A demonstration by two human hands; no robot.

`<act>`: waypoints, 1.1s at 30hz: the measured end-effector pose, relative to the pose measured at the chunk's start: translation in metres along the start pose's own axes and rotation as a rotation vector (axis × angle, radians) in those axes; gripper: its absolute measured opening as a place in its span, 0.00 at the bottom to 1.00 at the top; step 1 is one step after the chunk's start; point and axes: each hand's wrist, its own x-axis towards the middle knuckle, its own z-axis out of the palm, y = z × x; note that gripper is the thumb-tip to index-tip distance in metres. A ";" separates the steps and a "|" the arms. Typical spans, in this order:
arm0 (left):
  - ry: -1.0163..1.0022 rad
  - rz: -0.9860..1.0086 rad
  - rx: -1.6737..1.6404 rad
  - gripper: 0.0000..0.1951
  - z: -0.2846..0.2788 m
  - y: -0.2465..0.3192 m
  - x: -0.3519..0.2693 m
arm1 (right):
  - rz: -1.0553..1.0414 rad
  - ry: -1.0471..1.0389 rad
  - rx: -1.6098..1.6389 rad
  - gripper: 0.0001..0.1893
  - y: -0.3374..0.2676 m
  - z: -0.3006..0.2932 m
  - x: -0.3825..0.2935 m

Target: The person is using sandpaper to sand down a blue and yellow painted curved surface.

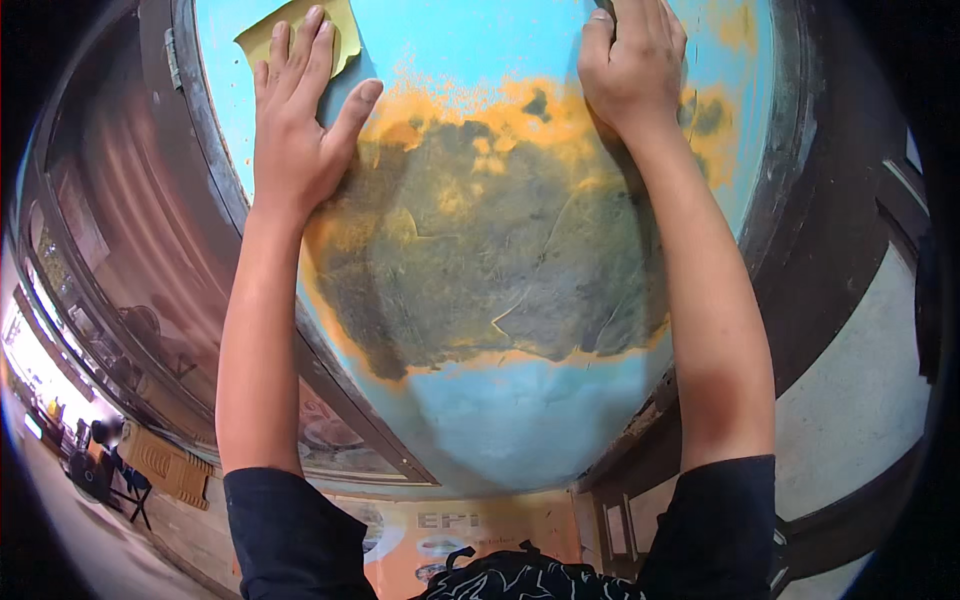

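Note:
My left hand [304,120] lies flat with fingers spread on a creased piece of yellow sandpaper [262,41], pressing it to the turquoise painted panel [480,37]. At the panel's upper right, my right hand [634,67] rests with fingers curled and the thumb alongside. Its fingertips meet the picture's top edge, and a dark sliver shows by the thumb; whether it grips anything is unclear. Between my forearms spreads a large worn patch [487,247], grey-brown with scratches and cracks, ringed by orange. Below it the turquoise paint [525,420] shows again.
A dark frame [787,135] borders the panel, with a metal hinge [172,60] at upper left. An orange printed sheet [487,525] bearing writing lies below. At lower left are a tan plastic stool [161,457] and dark clutter [90,472]. Pale panels [855,367] stand right.

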 end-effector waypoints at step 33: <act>-0.137 -0.034 -0.014 0.47 0.025 0.084 -0.041 | 0.003 0.021 0.000 0.13 0.002 0.010 -0.009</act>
